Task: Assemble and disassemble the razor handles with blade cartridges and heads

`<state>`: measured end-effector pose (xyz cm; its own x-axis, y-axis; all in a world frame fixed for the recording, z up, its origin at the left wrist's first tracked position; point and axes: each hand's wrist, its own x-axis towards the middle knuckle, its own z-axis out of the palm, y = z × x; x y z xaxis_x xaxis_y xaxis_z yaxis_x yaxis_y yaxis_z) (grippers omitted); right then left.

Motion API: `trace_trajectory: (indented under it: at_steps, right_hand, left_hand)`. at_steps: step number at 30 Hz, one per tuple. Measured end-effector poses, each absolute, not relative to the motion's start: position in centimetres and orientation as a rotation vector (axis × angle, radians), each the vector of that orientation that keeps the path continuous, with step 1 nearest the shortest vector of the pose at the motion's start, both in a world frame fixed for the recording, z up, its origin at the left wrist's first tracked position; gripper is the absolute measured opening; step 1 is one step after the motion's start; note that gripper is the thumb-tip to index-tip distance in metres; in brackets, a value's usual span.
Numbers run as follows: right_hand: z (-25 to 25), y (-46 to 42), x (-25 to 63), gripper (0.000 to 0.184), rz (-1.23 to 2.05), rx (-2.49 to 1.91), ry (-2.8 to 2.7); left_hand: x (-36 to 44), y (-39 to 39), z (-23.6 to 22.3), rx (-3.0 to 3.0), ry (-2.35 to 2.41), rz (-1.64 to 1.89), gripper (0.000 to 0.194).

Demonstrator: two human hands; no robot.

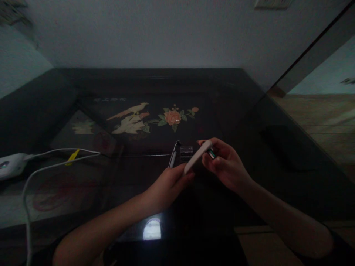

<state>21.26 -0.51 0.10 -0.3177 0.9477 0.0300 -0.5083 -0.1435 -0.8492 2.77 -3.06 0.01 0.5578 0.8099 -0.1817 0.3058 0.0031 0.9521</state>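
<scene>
Pale, slim slab (196, 158) is the thing being handled here, right of centre in the lower half of the frame, tilted with its top end leaning right. The left hand (166, 186) has it pinched at the lower end, thumb against fingers. The right hand (229, 162) is closed around a small dark piece with a green patch (212, 154), right by the slab's upper end. Fingers hide the spot between them, so I can't tell if the two actually connect.

As for the step, I'd call it close two-handed work at that upper end. Any fine adjustment there would want a steady left grip and a light right one, imo, plus a better look past those fingers.

Container-wise, there's a little see-through container (186, 152) on the dark, glossy counter (210, 221), just behind the hands. Way too dim to say what's in it, sorry. A slim silvery tool (173, 156) lies just left of it. Over at the left edge: a white device (12, 165) with a white cable (51, 168) and yellow tag (72, 157).
</scene>
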Motion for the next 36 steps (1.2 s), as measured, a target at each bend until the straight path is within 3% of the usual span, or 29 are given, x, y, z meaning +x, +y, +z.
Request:
trace_trajectory:
  at_steps: [10, 16, 23, 30, 36]
  right_hand:
    - [0.04, -0.52, 21.23, 0.033, 1.693, -0.639, -0.963]
    - [0.35, -0.58, 21.31, 0.038, 1.723, -0.657, -0.968]
    - [0.19, -0.58, 21.15, 0.033, 1.686, -0.656, -0.951]
    - [0.56, -0.58, 21.26, 0.039, 1.726, -0.7, -0.96]
    - [-0.16, -0.51, 21.28, 0.033, 1.677, -0.639, -0.984]
  left_hand:
    - [2.89, -2.84, -0.08, 1.521, 1.018, 0.592, 0.024]
    - [2.86, -3.47, 0.33, 1.593, 0.912, 0.439, 0.024]
    - [2.8, -2.87, 0.09, 1.552, 1.052, 0.575, 0.024]
    - [2.83, -3.43, 0.17, 1.617, 0.914, 0.43, 0.022]
    - [2.91, -2.84, -0.04, 1.563, 1.066, 0.603, 0.024]
